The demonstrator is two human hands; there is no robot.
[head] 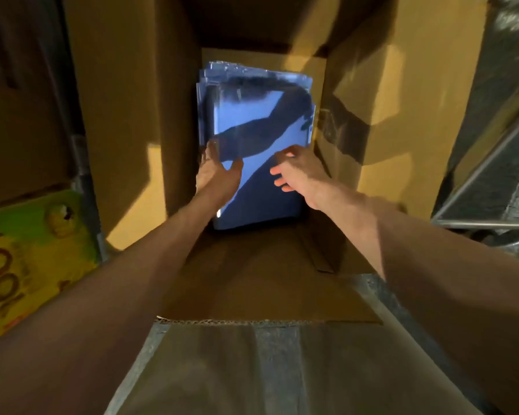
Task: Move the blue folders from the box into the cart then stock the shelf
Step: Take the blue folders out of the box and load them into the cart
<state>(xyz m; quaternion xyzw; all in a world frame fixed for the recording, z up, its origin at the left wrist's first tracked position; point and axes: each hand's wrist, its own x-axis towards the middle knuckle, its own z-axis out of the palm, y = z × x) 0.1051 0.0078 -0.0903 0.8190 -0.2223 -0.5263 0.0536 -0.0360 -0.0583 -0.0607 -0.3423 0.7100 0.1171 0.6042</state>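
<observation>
blue folders [261, 115]: in box [126, 115], long axis pointing away
left hand [219, 172]: spread, empty, at left edge
right hand [297, 172]: spread, empty, over top

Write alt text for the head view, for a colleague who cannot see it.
Two bare arms reach down into a cardboard box, the left hand at the left edge of a stack of blue folders at the bottom, the right hand open over its right side. A yellow-green package lies outside, at left.
</observation>
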